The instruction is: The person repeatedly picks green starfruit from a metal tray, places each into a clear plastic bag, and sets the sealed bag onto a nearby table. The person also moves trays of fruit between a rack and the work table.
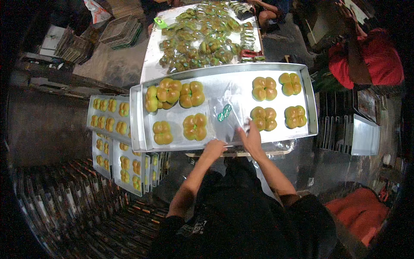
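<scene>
A large metal baking tray (223, 68) lies before me, holding several golden bun clusters, mostly four-lobed. On the left, one cluster (168, 90) leans over others; a separate bun cluster (194, 127) sits nearer the middle. More stand on the right, such as the bun cluster (264, 88) at the back. Between the two groups a clear plastic bag (223, 100) with green round printed marks lies flat. My left hand (214, 149) is curled at the tray's front rim, closed on the bag's near edge. My right hand (251, 137) is over the bag's right side, thumb and fingers apart; its contact is blurred.
Behind the tray, a white table (151, 61) bears a heap of bagged buns (200, 39). Stacked trays of buns (124, 168) stand at left, with dark racked trays (74, 200) below. A person in red (372, 61) is at right, near more stacked trays (365, 136).
</scene>
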Available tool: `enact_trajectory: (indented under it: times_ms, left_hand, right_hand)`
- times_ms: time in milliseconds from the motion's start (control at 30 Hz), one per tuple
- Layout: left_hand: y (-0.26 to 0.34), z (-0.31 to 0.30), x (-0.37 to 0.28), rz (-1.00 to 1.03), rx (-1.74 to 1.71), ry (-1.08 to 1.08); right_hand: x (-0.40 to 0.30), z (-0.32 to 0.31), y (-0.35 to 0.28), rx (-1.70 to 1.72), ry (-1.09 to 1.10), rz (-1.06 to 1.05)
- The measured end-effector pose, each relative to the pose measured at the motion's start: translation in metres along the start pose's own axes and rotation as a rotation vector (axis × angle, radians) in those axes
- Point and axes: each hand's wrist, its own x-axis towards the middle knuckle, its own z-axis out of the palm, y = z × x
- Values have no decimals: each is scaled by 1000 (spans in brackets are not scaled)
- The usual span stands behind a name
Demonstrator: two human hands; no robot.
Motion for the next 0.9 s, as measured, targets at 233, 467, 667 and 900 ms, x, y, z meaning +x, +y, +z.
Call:
enact_trajectory:
  times_ms: [233, 467, 667, 900]
  left_hand:
    - [-3, -29, -34, 129, -80, 290]
    - [29, -46, -92, 154, -594, 298]
    - [24, -33, -120, 311, -835, 638]
    - [-59, -22, -134, 159, -2080, 809]
  right_hand:
    - [-93, -5, -27, 275, -693, 82]
    - [-111, 25, -45, 252, -331, 215]
    - [-57, 46, -42, 1903, -718, 617]
    - [-74, 104, -120, 1342, -951, 441]
